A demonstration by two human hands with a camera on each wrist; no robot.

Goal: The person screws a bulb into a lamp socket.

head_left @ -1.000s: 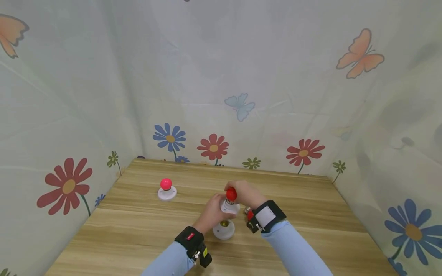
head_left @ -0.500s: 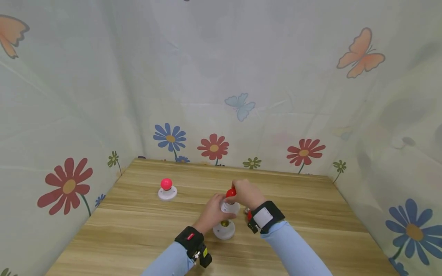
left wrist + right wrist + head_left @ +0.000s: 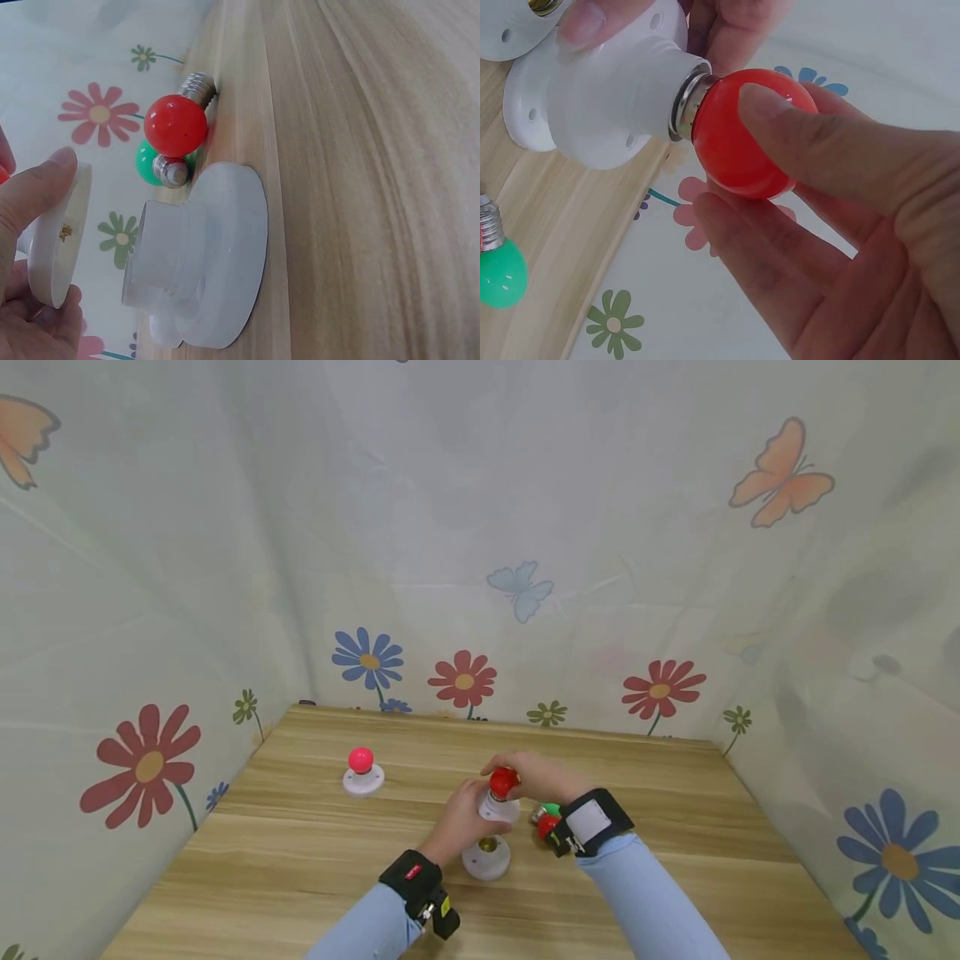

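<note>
In the head view my left hand grips a white lamp socket by its round base, raised above the table. My right hand pinches a red bulb between thumb and fingers. The bulb's metal collar sits at the socket's mouth, with part of the metal showing in the right wrist view. Just below the hands, a second white socket stands on the table with its brass inside visible. Another white base shows partly behind the held socket in the right wrist view.
At the back left, a white socket bears a lit-looking pinkish-red bulb. A loose red bulb and a green bulb lie near my right wrist. Flower-printed curtains enclose the wooden table.
My right hand's fingers have shifted round the red bulb, and the wrist has moved slightly right, uncovering the green bulb. The left hand and its socket stay in place.
</note>
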